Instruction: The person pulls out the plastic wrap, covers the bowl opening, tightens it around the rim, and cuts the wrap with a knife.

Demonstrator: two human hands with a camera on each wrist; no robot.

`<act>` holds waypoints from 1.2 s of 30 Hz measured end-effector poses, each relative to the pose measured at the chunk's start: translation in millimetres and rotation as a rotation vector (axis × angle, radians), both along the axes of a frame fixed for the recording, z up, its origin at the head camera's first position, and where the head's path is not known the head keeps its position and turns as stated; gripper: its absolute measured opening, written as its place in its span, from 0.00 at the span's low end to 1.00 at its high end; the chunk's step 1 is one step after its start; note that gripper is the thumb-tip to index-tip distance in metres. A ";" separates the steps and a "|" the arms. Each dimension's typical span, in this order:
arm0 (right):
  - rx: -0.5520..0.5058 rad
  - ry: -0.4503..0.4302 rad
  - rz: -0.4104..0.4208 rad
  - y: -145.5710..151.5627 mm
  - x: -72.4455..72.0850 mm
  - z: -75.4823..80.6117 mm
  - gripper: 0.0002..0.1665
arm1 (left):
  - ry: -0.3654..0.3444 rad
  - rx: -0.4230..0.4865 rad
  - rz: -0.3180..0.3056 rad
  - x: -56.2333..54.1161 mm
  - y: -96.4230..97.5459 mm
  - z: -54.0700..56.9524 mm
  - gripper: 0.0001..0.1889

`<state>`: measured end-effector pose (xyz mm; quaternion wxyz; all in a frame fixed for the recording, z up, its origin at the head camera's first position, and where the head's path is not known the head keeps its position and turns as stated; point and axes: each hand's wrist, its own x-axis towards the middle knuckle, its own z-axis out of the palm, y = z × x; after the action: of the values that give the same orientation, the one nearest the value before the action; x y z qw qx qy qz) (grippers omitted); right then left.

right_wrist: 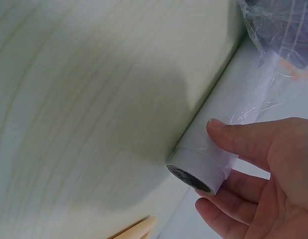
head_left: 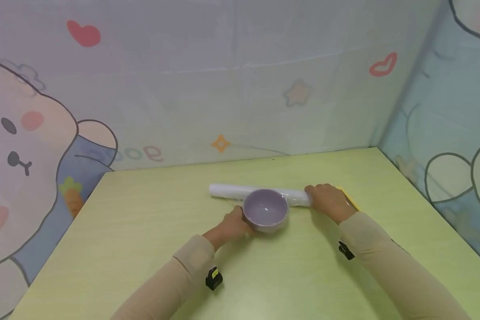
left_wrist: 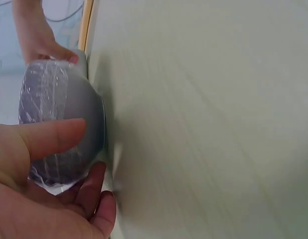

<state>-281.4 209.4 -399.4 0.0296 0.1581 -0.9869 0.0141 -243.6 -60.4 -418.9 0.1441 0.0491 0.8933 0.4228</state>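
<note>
A purple bowl with clear plastic wrap over it is held at its left side by my left hand. In the left wrist view the thumb lies along the bowl's wrapped side, with fingers curled beneath it. Just behind the bowl, a white roll of plastic wrap lies crosswise on the table. My right hand grips its right end, thumb on one side and fingers on the other, as the right wrist view shows. Clear film stretches between roll and bowl.
A thin yellow stick-like thing lies just beyond the right hand; its kind is unclear. The pale yellow-green table meets a cartoon-printed curtain at its back edge. Small black devices hang under the wrists.
</note>
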 end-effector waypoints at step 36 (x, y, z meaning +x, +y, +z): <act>-0.005 0.092 -0.017 2.8 20.6 -3.7 0.10 | 0.128 0.175 0.255 24.7 33.5 9.2 0.67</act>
<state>-260.8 212.2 -403.1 0.0757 0.1500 -0.9857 0.0090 -218.9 -26.9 -409.6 0.0274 -0.0257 0.8595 0.5098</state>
